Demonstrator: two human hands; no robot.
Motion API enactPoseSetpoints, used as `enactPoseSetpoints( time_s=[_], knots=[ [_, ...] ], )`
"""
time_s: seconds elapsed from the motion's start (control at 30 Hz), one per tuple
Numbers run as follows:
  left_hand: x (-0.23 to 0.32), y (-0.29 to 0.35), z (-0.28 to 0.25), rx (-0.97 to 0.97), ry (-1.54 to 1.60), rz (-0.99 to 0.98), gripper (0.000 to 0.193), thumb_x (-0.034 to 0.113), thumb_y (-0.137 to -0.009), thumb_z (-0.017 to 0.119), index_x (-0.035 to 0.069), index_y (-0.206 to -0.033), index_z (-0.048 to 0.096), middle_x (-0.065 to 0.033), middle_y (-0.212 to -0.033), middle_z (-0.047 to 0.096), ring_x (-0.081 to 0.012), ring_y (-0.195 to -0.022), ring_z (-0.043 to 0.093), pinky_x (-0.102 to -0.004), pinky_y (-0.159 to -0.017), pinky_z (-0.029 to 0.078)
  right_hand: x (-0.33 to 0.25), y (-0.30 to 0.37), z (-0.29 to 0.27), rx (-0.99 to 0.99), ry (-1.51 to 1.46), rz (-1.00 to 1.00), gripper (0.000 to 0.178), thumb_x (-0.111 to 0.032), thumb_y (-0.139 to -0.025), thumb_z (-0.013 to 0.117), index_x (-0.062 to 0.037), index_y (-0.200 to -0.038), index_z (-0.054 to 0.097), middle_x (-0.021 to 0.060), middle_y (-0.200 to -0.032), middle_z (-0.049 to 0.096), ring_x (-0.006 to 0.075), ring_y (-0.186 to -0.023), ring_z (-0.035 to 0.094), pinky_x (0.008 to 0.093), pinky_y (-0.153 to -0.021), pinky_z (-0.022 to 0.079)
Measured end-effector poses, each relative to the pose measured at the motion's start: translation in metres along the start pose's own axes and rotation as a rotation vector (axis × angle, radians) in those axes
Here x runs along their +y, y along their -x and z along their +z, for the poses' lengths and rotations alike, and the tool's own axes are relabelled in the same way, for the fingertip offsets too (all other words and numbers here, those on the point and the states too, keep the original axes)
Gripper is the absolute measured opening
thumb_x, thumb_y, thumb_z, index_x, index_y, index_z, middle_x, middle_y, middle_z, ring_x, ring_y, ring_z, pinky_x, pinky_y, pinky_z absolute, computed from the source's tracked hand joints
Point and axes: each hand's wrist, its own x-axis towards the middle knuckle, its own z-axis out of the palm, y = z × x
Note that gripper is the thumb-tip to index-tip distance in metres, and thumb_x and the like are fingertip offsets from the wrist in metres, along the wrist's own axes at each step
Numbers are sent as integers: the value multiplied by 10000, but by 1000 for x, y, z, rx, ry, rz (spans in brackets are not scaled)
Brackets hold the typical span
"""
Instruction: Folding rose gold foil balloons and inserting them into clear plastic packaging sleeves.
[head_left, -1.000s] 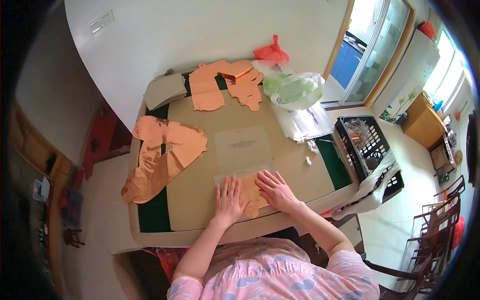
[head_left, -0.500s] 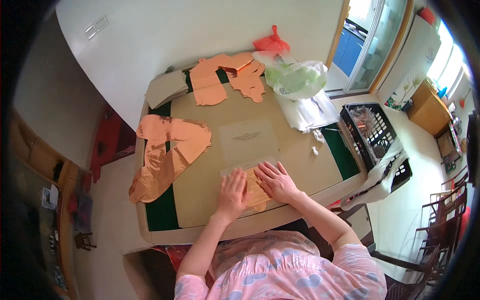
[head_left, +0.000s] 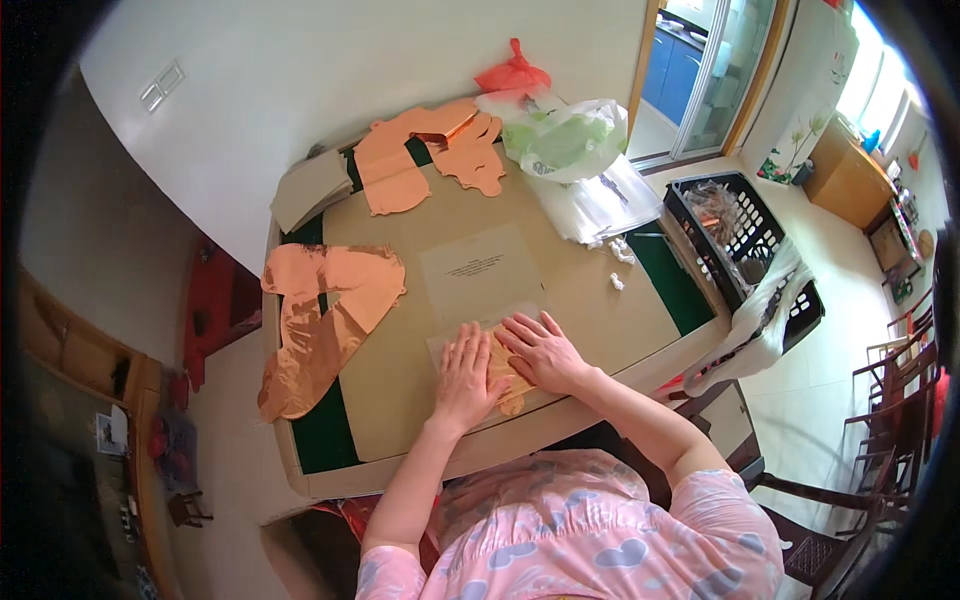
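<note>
Near the table's front edge, my left hand (head_left: 464, 382) and my right hand (head_left: 545, 356) lie flat with fingers extended. Both press on a folded copper-orange foil piece (head_left: 512, 404), mostly covered by the palms. A clear plastic sheet or bag shows around it; I cannot tell whether the foil is inside. Just beyond the fingertips lies a clear plastic bag (head_left: 478, 262) with small dark print. To the left is a flat, shiny copper foil balloon (head_left: 335, 315), creased and limp. Another flat copper foil balloon (head_left: 395, 170) rests at the far edge.
Grey card sheets (head_left: 312, 190) are stacked at the far left corner. A stack of clear bags (head_left: 610, 205), a greenish plastic bag (head_left: 570, 140) and a tied red bag (head_left: 513, 75) sit far right. Beside the table stands a black crate (head_left: 755, 225) with white plastic draped over it.
My left hand has come down flat onto the foil from a slightly raised, blurred position. My right hand stays pressed on it. The whole view has shifted and turned slightly.
</note>
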Motion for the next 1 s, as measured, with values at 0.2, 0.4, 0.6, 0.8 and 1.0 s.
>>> enactPoseSetpoints(
  time_s=[0.2, 0.4, 0.6, 0.8, 1.0],
  knots=[
    [-5, 6, 13, -70, 46, 120, 849, 577, -864, 537, 41, -1472, 285, -160, -1536, 255, -327, -1441, 179, -527, -1150, 149, -2, 1, 0, 4, 11, -5, 516, -328, -950, 483, -159, -1431, 401, 92, -1485, 378, 258, -1406, 287, 517, -1151, 167],
    [-1, 7, 5, -75, -16, 238, 893, 571, -805, 619, 85, -1480, 293, -179, -1535, 247, -363, -1433, 191, -597, -1123, 147, 2, 1, 2, 10, 13, 7, 516, -329, -955, 479, -161, -1436, 392, 96, -1487, 373, 261, -1402, 295, 508, -1149, 179],
    [-4, 11, 7, -95, 17, 199, 902, 620, -805, 586, 117, -1487, 279, -135, -1548, 235, -322, -1446, 165, -603, -1135, 96, 2, 26, -25, 283, -255, -161, 497, -115, -831, 617, -187, -1317, 544, 126, -1359, 484, 302, -1294, 423, 492, -1066, 334],
    [-3, 10, 6, -107, 92, 193, 927, 599, -773, 636, 115, -1484, 290, -126, -1556, 222, -330, -1442, 176, -605, -1134, 78, 2, 91, -25, 181, -119, -82, 464, -59, -639, 652, -183, -1084, 693, 42, -925, 518, 234, -921, 507, 413, -856, 408],
    [-5, 9, 6, -102, 116, 182, 809, 562, -858, 547, 150, -1496, 271, -111, -1550, 250, -321, -1446, 176, -585, -1140, 93, -6, 73, -25, 185, -38, -57, 579, -70, -649, 663, -219, -1208, 629, 48, -966, 512, 236, -945, 512, 418, -893, 396]
  ],
)
